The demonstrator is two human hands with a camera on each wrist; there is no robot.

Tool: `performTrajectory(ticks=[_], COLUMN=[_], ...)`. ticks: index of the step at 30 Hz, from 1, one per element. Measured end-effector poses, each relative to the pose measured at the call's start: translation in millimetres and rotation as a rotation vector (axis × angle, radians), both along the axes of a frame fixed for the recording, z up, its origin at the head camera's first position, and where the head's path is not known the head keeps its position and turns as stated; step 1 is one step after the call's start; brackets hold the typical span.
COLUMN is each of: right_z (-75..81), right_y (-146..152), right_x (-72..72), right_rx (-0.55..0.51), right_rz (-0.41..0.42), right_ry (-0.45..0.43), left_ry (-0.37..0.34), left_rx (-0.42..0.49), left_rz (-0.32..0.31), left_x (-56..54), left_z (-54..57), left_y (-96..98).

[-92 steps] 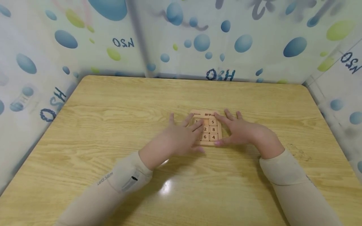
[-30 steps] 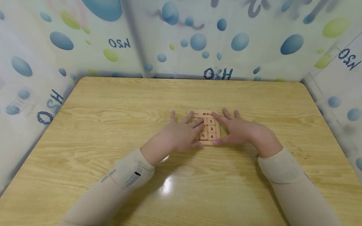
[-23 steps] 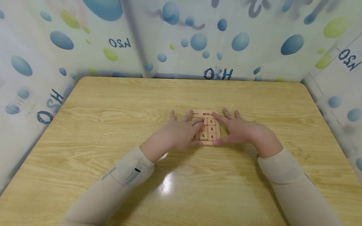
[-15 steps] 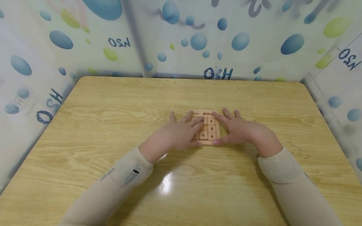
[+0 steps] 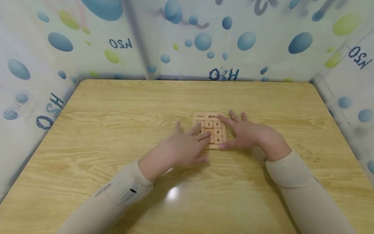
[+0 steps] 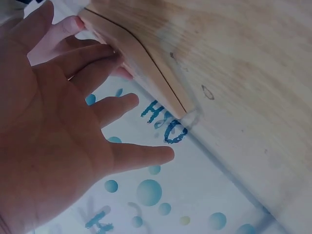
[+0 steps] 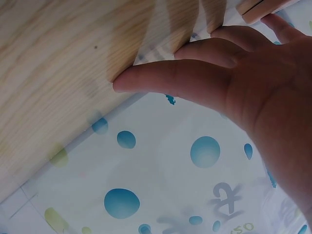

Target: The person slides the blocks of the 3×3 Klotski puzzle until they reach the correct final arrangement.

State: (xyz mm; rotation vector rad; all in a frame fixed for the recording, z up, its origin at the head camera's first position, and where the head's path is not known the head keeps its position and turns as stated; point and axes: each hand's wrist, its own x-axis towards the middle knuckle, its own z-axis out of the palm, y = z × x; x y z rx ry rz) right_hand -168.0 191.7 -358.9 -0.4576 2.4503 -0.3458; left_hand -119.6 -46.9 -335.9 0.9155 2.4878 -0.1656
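Observation:
A wooden number sliding puzzle (image 5: 224, 128) lies flat on the table in the head view, with tiles 2, 5, 3, 8 and 4 readable. My left hand (image 5: 185, 148) reaches over its left side, fingers spread; one fingertip is on the top left tile, others on the centre and lower middle. Its thumb points over the table in front of the frame. In the left wrist view the puzzle (image 6: 141, 63) shows edge-on past straight fingers. My right hand (image 5: 248, 135) steadies the right side, index at the upper corner and thumb at the lower one. Tiles at lower left are hidden.
The wood-grain table (image 5: 131, 107) extends on all sides of the puzzle. Behind it and at both sides stand walls covered in a sheet (image 5: 187, 29) with blue and green drops. Pale sleeves (image 5: 117, 191) cover both forearms.
Tile 2 has slid from the centre up to the top row since the oldest frame. Lately my left hand has drawn back toward me, uncovering tiles 2 and 3. The right hand stays put.

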Motion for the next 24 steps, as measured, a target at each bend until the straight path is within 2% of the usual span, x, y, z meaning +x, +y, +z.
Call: performTrajectory(ticks=[9, 20, 24], right_z=[0.5, 0.7, 1.3], right_y=[-1.2, -1.2, -0.9], right_x=[-0.5, -1.9, -2.5], right_rx=[0.003, 0.011, 0.012], right_rz=[0.002, 0.004, -0.004], right_ry=[-0.002, -0.001, -0.013], left_ry=[0.001, -0.012, -0.007], left_rx=[-0.014, 0.008, 0.05], left_rz=[-0.007, -0.001, -0.011], left_x=[6.3, 2.9, -1.1], left_z=[-2.3, -0.1, -1.5], left_y=[-1.8, -1.3, 2.5])
